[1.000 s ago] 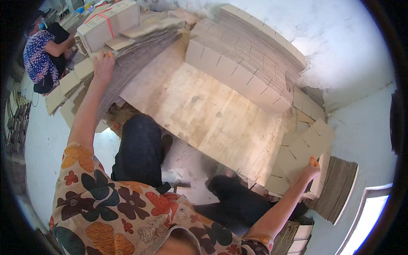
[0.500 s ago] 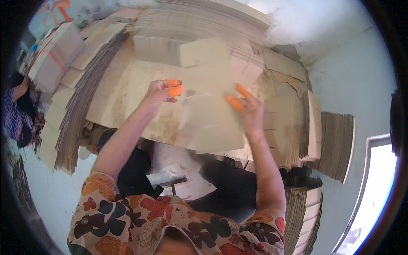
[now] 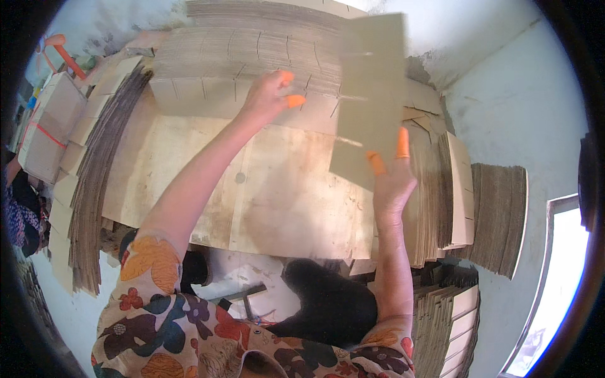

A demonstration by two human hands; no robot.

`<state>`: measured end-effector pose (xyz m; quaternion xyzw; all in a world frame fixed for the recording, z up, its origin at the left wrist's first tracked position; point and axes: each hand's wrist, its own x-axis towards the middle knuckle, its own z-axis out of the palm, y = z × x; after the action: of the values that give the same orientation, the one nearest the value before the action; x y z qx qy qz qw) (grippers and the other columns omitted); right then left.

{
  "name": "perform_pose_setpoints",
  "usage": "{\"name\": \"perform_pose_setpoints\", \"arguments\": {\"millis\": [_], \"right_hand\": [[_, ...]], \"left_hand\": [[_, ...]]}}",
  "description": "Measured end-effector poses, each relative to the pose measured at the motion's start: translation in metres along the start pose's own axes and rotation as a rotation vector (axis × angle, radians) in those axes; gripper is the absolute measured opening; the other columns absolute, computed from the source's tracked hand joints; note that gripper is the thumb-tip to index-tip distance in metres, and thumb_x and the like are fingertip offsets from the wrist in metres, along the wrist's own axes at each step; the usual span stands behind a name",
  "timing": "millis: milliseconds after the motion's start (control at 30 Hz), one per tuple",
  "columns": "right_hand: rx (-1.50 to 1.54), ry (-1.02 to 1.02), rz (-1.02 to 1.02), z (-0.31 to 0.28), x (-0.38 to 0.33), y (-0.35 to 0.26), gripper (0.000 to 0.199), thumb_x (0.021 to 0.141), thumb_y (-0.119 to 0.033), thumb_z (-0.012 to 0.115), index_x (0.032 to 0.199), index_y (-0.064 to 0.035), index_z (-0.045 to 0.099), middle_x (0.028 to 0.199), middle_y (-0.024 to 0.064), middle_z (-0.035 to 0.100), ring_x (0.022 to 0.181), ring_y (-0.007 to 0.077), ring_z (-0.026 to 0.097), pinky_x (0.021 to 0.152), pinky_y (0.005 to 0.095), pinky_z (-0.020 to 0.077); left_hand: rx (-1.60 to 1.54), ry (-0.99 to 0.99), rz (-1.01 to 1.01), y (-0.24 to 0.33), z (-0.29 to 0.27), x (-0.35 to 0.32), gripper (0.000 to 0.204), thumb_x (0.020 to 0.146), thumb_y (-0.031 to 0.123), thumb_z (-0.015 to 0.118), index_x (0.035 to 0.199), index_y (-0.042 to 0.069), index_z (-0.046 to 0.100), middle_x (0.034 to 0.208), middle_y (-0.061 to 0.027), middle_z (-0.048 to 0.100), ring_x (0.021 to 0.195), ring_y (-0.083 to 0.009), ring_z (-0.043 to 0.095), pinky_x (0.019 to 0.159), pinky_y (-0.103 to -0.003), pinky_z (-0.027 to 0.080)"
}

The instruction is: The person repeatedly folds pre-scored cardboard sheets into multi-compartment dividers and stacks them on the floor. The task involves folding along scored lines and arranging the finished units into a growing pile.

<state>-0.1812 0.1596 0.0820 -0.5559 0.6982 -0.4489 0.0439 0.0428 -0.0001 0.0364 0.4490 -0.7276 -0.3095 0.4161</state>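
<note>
One three-slit cardboard sheet in right hand

Can't make out the rear fingers of the left hand, tucked behind the orange-tipped ones. Can't see the lower corner of the slotted cardboard sheet (a little blurred along its edges), covered by the right hand. Can see only part of a co-worker at the left rim, and likewise of the window at the right. Can't identify the dark shape above.
</note>
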Motion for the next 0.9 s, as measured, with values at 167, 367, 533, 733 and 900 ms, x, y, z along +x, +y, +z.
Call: {"name": "perform_pose_setpoints", "arguments": {"millis": [167,367,533,733,900], "right_hand": [[-0.018,0.158,-0.008,0.009,0.009,0.021,0.069,0.078,0.001,0.069,0.139,-0.0087,0.039,0.074,0.0016,0.062,0.054,0.0049,0.037,0.047,0.02,0.038],[-0.064,0.164,-0.025,0.014,0.009,0.026,0.068,0.079,0.001,0.069,0.139,-0.0075,0.038,0.085,0.0077,0.067,0.056,0.0065,0.044,0.051,0.0203,0.0413],[-0.033,0.212,-0.12,0.015,0.008,0.031,0.068,0.079,0.002,0.068,0.139,-0.0071,0.038,0.089,0.0105,0.068,0.056,0.0082,0.047,0.053,0.0214,0.0433],[0.016,0.119,-0.151,0.013,-0.002,0.02,0.065,0.081,-0.001,0.066,0.139,-0.0089,0.037,0.096,0.0157,0.067,0.062,0.0118,0.059,0.058,0.0258,0.049],[-0.094,0.004,-0.111,0.011,-0.005,0.013,0.069,0.083,-0.002,0.064,0.142,-0.0138,0.032,0.1,0.0177,0.066,0.067,0.016,0.064,0.062,0.0282,0.0515]], "left_hand": [[0.641,-0.053,0.394,-0.013,0.044,0.036,0.045,0.07,0.014,0.073,0.109,0.003,0.054,0.101,-0.0129,0.058,0.102,-0.0312,0.05,0.086,-0.041,0.043],[0.783,-0.057,0.526,-0.038,0.064,0.055,0.02,0.073,0.01,0.066,0.09,0.003,0.059,0.096,-0.0098,0.06,0.098,-0.0291,0.052,0.084,-0.038,0.044],[0.687,-0.064,0.56,-0.038,0.055,0.053,0.01,0.073,0.006,0.061,0.083,0.006,0.06,0.081,-0.0074,0.059,0.087,-0.0264,0.057,0.075,-0.037,0.048],[0.731,-0.277,0.645,-0.008,0.053,0.013,0.01,0.073,0.004,0.058,0.083,0.005,0.06,0.082,-0.0075,0.059,0.086,-0.0253,0.058,0.07,-0.037,0.05],[0.737,-0.324,0.657,0.011,0.054,-0.011,0.013,0.071,0.001,0.057,0.084,0.002,0.059,0.085,-0.0094,0.059,0.086,-0.0248,0.058,0.068,-0.035,0.052]]}}
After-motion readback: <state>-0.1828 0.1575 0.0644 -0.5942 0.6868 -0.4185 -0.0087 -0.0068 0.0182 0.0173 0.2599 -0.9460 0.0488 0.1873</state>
